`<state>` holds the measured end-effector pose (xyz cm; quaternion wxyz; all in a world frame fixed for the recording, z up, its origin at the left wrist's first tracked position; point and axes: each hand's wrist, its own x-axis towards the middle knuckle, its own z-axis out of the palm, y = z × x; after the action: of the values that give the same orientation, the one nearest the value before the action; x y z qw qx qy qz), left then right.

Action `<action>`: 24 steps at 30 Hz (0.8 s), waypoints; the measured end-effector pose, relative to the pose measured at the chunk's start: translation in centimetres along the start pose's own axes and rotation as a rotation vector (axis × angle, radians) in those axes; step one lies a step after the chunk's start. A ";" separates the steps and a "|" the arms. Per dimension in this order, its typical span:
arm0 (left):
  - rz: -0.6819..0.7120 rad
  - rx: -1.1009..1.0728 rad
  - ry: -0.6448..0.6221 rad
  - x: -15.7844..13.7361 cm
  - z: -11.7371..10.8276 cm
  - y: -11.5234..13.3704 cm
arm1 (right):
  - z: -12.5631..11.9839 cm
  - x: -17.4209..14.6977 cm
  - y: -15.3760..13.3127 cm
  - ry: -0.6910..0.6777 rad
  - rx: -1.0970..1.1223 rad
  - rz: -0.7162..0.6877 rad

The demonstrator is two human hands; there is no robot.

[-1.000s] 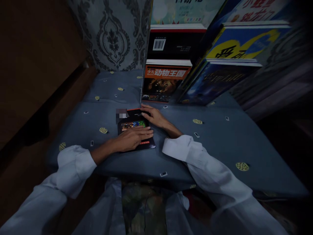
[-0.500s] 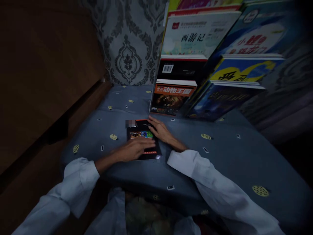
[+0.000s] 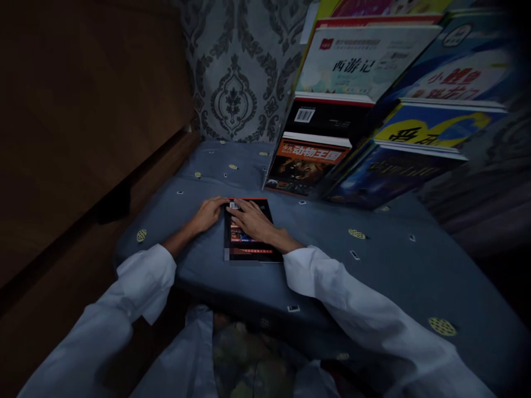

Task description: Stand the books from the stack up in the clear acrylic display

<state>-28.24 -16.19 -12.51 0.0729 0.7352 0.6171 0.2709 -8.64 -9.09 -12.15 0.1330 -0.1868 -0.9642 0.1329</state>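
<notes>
A black book [image 3: 249, 246] with small coloured pictures and a red strip lies closed and flat on the blue cloth. My right hand [image 3: 253, 221] rests across its upper half, palm down with the fingers stretched out, hiding part of the cover. At the book's upper left corner is my left hand [image 3: 208, 213], its fingers extended and their tips at the edge, close to the right fingertips. Neither hand lifts the book.
Behind the book stands a rack of upright books, among them an orange animal book [image 3: 309, 166], a white book [image 3: 357, 63] and a dark blue book [image 3: 390, 174]. A wooden panel [image 3: 91, 99] borders the left side. Patterned wallpaper [image 3: 234, 99] covers the back.
My left hand has moved off the book's middle to its upper left corner. My right hand has slid from the upper right edge onto the cover. The view has shifted slightly.
</notes>
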 end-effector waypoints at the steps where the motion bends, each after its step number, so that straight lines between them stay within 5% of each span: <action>1: 0.000 0.006 0.001 -0.1 0.1 0.0 | 0.1 -0.2 -0.4 -0.004 0.004 -0.011; 11: -0.029 0.126 -0.018 -0.5 0.1 0.7 | 0.2 -6.3 -4.4 -0.018 0.106 -0.153; 24: -0.044 0.142 -0.043 -0.8 0.0 0.8 | 0.2 -12.9 -8.3 0.014 0.101 -0.117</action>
<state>-27.59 -17.10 -12.42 0.0398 0.7303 0.6492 0.2086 0.19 -21.66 -12.53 0.1567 -0.1244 -0.9645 0.1722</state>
